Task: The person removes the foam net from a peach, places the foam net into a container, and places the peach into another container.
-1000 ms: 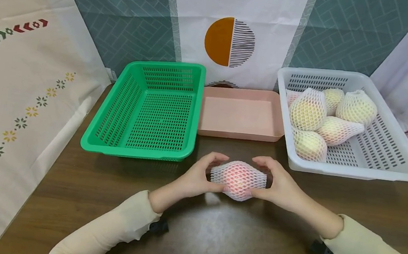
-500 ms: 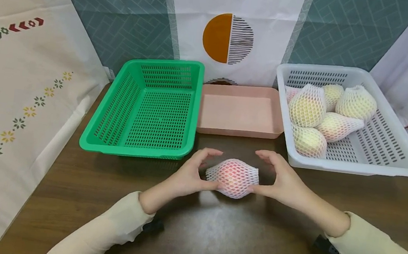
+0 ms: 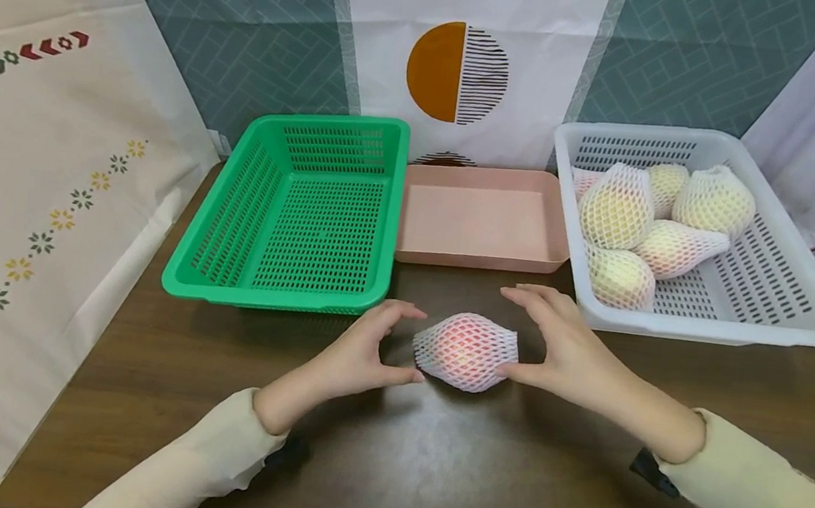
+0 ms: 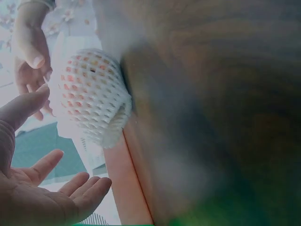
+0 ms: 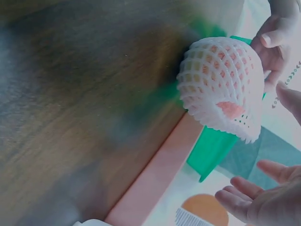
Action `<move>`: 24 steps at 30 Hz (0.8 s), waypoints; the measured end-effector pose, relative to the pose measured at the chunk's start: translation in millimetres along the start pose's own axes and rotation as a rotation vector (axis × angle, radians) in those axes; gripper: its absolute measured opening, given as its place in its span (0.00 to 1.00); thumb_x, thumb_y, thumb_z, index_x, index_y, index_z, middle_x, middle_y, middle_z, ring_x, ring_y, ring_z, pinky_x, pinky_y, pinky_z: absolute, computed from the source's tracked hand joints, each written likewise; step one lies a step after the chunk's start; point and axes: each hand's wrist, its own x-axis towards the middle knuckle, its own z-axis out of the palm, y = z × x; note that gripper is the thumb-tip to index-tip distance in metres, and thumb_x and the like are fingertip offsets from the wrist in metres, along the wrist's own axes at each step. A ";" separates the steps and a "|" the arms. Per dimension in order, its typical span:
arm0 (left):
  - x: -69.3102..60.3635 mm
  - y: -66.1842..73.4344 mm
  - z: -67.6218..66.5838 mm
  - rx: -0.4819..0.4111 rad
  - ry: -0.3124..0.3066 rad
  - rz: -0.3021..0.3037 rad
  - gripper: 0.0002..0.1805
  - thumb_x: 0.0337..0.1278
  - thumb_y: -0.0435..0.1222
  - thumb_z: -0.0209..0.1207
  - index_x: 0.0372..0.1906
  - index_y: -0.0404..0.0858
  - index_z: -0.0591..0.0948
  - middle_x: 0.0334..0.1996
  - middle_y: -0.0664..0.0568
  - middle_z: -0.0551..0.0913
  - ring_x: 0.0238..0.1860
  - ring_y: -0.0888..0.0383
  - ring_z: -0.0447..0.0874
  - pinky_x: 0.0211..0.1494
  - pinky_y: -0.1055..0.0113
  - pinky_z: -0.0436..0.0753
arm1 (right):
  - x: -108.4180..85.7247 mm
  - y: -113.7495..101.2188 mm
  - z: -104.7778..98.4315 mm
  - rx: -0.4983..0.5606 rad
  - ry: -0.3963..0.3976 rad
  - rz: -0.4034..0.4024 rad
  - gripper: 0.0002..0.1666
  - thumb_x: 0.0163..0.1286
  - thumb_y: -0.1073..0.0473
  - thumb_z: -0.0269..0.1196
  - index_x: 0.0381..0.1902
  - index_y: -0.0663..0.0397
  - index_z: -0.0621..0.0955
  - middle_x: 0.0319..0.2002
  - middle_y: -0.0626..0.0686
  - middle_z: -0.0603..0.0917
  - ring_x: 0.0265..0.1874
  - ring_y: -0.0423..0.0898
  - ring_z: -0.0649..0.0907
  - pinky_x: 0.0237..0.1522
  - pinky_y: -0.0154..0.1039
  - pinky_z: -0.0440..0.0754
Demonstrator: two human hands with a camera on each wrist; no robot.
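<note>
Hands were apart, neither gripping anything. The left hand (image 3: 358,353) had thumb and fingers spread, a gap between it and the netted fruit (image 3: 466,351). The right hand (image 3: 570,348) was spread too, thumb tip right at the net's end; couldn't tell if it touched. The fruit, reddish through white foam mesh, lay on the brown table (image 3: 428,474) between both hands, net ends sideways. Beyond, I saw a green basket (image 3: 323,232) at left, pink tray (image 3: 483,216) mid, white basket (image 3: 731,329) at right holding several foam-wrapped pieces (image 3: 617,207), mostly yellowish. Patterned cloth (image 3: 250,43) hung behind.
</note>
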 end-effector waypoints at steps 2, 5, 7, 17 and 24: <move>-3.2 -0.7 -0.3 0.023 -0.003 -0.019 0.36 0.41 0.35 0.73 0.59 0.34 0.71 0.61 0.43 0.71 0.60 0.44 0.68 0.60 0.48 0.75 | 1.3 -1.6 0.1 -0.003 -0.013 -0.006 0.48 0.48 0.56 0.76 0.65 0.57 0.67 0.61 0.63 0.68 0.59 0.60 0.67 0.54 0.62 0.73; -7.0 -1.8 0.0 0.048 -0.005 -0.040 0.35 0.41 0.36 0.73 0.58 0.35 0.72 0.61 0.43 0.71 0.60 0.45 0.69 0.60 0.49 0.74 | 2.7 -3.4 0.1 -0.013 -0.031 -0.004 0.49 0.47 0.55 0.76 0.66 0.55 0.66 0.62 0.63 0.67 0.60 0.60 0.67 0.53 0.61 0.74; -8.8 -2.6 0.0 0.069 -0.007 -0.045 0.34 0.42 0.36 0.73 0.58 0.35 0.72 0.60 0.43 0.71 0.60 0.45 0.69 0.60 0.49 0.74 | 3.7 -4.3 0.0 -0.023 -0.046 0.001 0.50 0.47 0.55 0.76 0.67 0.54 0.66 0.62 0.63 0.67 0.60 0.59 0.66 0.53 0.60 0.75; -18.9 -7.8 -1.1 0.189 -0.038 -0.037 0.32 0.44 0.36 0.72 0.57 0.36 0.73 0.57 0.43 0.72 0.60 0.48 0.71 0.62 0.52 0.74 | 9.5 -9.9 5.8 -0.096 -0.104 -0.047 0.50 0.48 0.57 0.75 0.68 0.56 0.66 0.64 0.63 0.66 0.63 0.61 0.66 0.53 0.58 0.76; -26.9 -7.9 -1.4 0.231 -0.048 -0.042 0.33 0.45 0.37 0.71 0.58 0.37 0.72 0.58 0.43 0.71 0.60 0.47 0.71 0.62 0.52 0.74 | 10.2 -10.9 13.3 -0.132 -0.109 -0.112 0.51 0.47 0.55 0.76 0.68 0.55 0.66 0.65 0.64 0.66 0.62 0.61 0.67 0.53 0.57 0.77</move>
